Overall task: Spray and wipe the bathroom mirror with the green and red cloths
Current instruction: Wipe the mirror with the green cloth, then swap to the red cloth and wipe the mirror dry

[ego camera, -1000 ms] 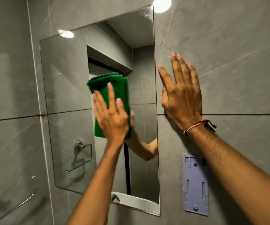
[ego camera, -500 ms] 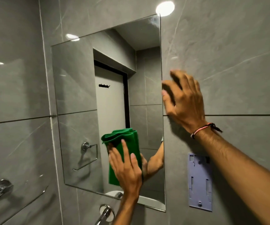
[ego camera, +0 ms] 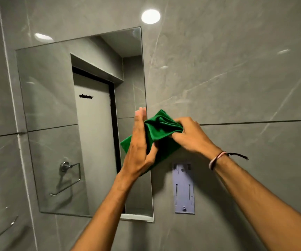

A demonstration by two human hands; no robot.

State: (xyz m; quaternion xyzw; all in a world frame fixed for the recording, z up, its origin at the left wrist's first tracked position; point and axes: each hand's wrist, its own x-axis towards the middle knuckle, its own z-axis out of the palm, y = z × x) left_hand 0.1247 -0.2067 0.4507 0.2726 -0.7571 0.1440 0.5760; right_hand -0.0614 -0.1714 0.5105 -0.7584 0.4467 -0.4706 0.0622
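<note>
Both forearms are reaching up from the lower edge of the view. Since half a second ago the right hand [ego camera: 189, 136] has left the tile it was braced on and is now closing its fingers on the green cloth [ego camera: 161, 126], bunching the cloth's upper right part. A cord bracelet [ego camera: 216, 159] is sitting on that wrist.

The left hand [ego camera: 140, 147] has come off the lower glass and is now standing edge-on, fingers straight and pressed together, thumb tucked under the cloth. The cloth is no longer flat on the glass; it is hanging crumpled between the two hands, in front of the right edge of the mirror [ego camera: 55, 87], one corner sticking out left of the left hand.

Behind the hands, a pale plastic bracket [ego camera: 183, 189] is showing on the grey wall tile [ego camera: 236, 69], right of the mirror's lower part. No readable writing is visible on it.

The mirror is reflecting a door and a chrome towel ring [ego camera: 68, 175]. A round light glare [ego camera: 150, 16] is showing above.
</note>
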